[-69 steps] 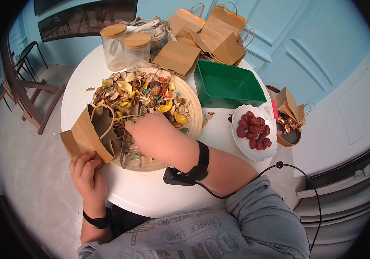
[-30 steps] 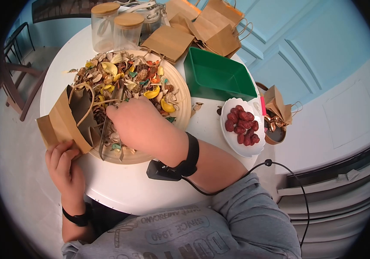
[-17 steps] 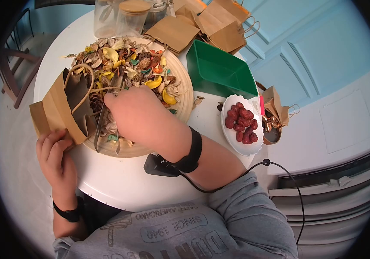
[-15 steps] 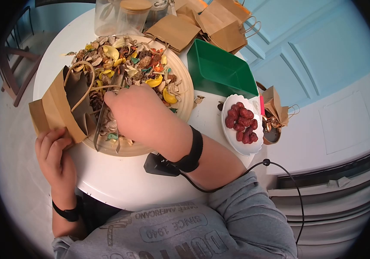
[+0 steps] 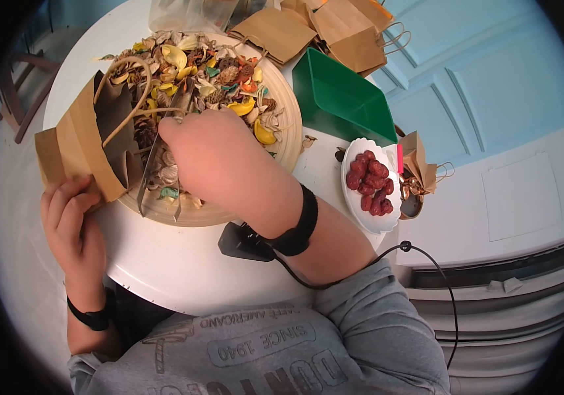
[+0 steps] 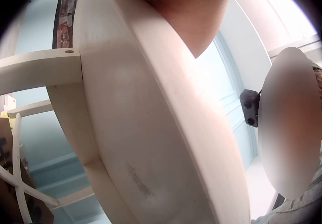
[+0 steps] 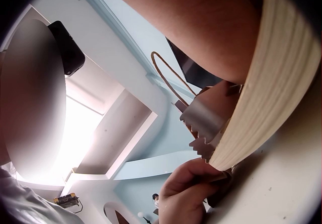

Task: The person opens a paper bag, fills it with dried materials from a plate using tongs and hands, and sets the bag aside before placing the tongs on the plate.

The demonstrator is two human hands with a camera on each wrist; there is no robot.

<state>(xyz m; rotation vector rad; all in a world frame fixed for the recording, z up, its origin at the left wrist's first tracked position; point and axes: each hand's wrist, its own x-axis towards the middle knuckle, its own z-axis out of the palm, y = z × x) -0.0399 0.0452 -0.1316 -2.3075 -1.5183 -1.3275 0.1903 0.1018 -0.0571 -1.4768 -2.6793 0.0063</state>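
My left hand (image 5: 73, 217) grips the lower corner of a brown paper bag (image 5: 79, 141), its fingers curled at the edge. The bag lies on its side with its dark mouth facing right and a twisted paper handle sticking out. My right hand (image 5: 211, 155) holds metal tongs (image 5: 152, 172) low over the potpourri (image 5: 183, 66) on a round wooden plate (image 5: 288, 125). The two arms of the tongs stand apart beside the bag's mouth. Serrated ends of the tongs (image 7: 198, 133) show in the right wrist view. A pinecone (image 5: 145, 131) lies between bag and tongs.
Right of the plate stand a green box (image 5: 344, 99) and a white scalloped dish (image 5: 372, 220) of red dates. Folded paper bags (image 5: 275, 33) and clear jars (image 5: 190, 14) are at the back. A cable (image 5: 443, 276) trails from my right wrist.
The head view has shifted, so the table appears higher. Both hands keep nearly the same places, the left on the paper bag and the right holding the tongs beside its mouth.
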